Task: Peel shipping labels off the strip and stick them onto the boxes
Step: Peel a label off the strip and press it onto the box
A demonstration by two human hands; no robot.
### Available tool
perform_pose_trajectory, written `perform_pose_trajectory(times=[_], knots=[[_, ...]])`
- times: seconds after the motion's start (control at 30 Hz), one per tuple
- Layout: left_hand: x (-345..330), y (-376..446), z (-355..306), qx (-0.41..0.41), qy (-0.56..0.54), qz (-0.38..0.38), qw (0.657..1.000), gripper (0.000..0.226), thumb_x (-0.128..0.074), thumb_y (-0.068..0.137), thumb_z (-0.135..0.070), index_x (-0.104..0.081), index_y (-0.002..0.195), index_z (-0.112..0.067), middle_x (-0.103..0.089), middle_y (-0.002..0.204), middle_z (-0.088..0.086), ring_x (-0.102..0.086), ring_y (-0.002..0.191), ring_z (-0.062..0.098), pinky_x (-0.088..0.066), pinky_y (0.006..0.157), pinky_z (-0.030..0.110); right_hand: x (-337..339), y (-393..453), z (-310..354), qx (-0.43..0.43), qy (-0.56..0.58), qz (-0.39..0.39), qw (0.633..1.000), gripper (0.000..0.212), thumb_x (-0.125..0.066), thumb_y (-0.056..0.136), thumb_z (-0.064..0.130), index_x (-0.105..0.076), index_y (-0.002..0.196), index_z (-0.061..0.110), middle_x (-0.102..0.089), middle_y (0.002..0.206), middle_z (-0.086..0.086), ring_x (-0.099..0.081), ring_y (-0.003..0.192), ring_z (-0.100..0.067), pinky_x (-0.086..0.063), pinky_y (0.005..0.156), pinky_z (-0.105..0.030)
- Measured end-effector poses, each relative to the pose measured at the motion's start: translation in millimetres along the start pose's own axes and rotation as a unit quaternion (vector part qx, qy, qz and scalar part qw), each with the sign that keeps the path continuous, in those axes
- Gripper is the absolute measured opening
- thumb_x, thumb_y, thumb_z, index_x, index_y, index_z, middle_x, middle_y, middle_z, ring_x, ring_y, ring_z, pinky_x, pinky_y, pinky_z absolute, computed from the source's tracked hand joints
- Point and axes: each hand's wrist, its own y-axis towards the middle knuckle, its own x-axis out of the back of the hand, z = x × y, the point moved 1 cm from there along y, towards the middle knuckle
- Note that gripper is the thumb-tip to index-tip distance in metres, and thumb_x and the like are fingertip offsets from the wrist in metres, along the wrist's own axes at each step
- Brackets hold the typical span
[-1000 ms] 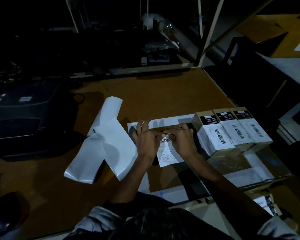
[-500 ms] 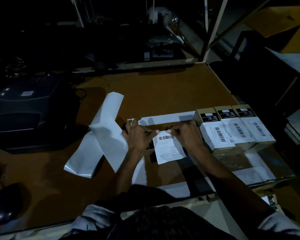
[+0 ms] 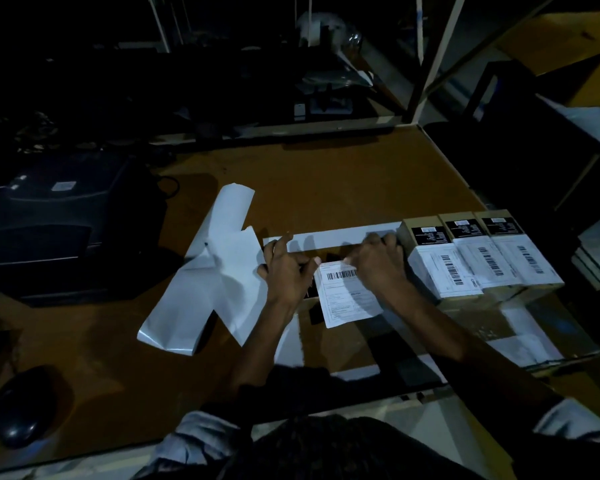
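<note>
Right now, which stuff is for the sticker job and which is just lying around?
For the job: label, left hand, right hand, three labelled boxes, backing strips.
Just lying about: mouse, dark machine.

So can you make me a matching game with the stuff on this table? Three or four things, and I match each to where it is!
Things:
1. shipping label
2. labelled boxes
3. computer mouse
4. empty backing strips

Places:
A. near left corner of the table
B. lying crossed, left of the hands
C. pinched by both hands at its top corners
D. in a row of three, right of the hands

Pairs: 1-C, 2-D, 3-A, 4-B
</note>
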Motion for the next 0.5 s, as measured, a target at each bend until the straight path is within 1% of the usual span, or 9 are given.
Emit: perform_pose_trajectory(times=[0.13,0.17,0.23,0.3,0.37,0.43,0.5], knots=[[-5.1,6.0,7.9,0.014,-0.02,-0.01,1.0,0.021,-0.068,0.093,-0.032,-0.081,0.095,-0.016,-0.044,0.153,0.0,-0.024,0.145,0.028,-0.022,0.114,0.059,-10.0,-3.7,46.4,0.049,0.082,-0.005,0.995,0.022,-0.059,0.097,0.03,-0.074,0.113,0.026,-0.057,0.125,-0.003,-0.037,0.12,-0.028,-0.029,0.092,-0.04],[-6.0,6.7,9.1,0.012,-0.02,-0.01,1.0,0.02,-0.068,0.093,-0.031,-0.081,0.096,-0.016,-0.044,0.153,0.0,-0.023,0.146,0.027,-0.022,0.115,0.058,-10.7,-4.8,48.6,0.056,0.073,-0.011,0.996,0.022,-0.058,0.097,0.031,-0.074,0.113,0.028,-0.057,0.123,-0.002,-0.038,0.12,-0.027,-0.029,0.092,-0.041],[-7.2,6.4,9.7,0.006,-0.011,-0.009,1.0,0.021,-0.067,0.094,-0.034,-0.081,0.094,-0.018,-0.043,0.154,-0.001,-0.021,0.146,0.026,-0.019,0.115,0.058,-6.7,-5.6,36.2,0.042,0.039,-0.01,0.998,0.023,-0.058,0.097,0.032,-0.073,0.113,0.037,-0.057,0.123,-0.002,-0.039,0.121,-0.029,-0.03,0.094,-0.046],[-9.5,5.7,9.0,0.002,0.003,-0.011,1.0,0.019,-0.067,0.093,-0.035,-0.081,0.091,-0.022,-0.042,0.154,-0.002,-0.02,0.147,0.026,-0.017,0.114,0.061,-1.4,-4.6,12.5,0.005,0.012,-0.002,1.0,0.025,-0.056,0.098,0.032,-0.071,0.118,0.035,-0.057,0.127,-0.005,-0.039,0.124,-0.033,-0.031,0.098,-0.049],[-10.0,4.9,6.3,0.005,0.017,-0.017,1.0,0.018,-0.068,0.093,-0.035,-0.08,0.09,-0.023,-0.041,0.154,-0.004,-0.019,0.147,0.025,-0.015,0.113,0.06,2.8,-2.1,-0.8,-0.018,0.004,0.007,1.0,0.028,-0.056,0.097,0.026,-0.071,0.121,0.032,-0.058,0.129,-0.007,-0.04,0.126,-0.035,-0.032,0.102,-0.05],[-9.0,5.3,5.3,0.01,0.029,-0.013,0.999,0.018,-0.067,0.093,-0.035,-0.08,0.095,-0.023,-0.04,0.154,-0.003,-0.019,0.147,0.025,-0.014,0.113,0.059,2.9,1.1,9.9,-0.006,0.013,0.02,1.0,0.03,-0.059,0.096,0.02,-0.071,0.12,0.033,-0.061,0.127,-0.005,-0.042,0.125,-0.033,-0.032,0.101,-0.048],[-9.3,6.3,4.5,0.009,0.051,-0.002,0.999,0.022,-0.062,0.096,-0.037,-0.078,0.102,-0.024,-0.039,0.156,-0.002,-0.017,0.147,0.026,-0.015,0.114,0.059,-1.6,0.6,32.6,0.034,0.021,0.041,0.998,0.03,-0.058,0.097,0.019,-0.072,0.116,0.037,-0.064,0.124,0.0,-0.045,0.123,-0.031,-0.033,0.099,-0.047]])
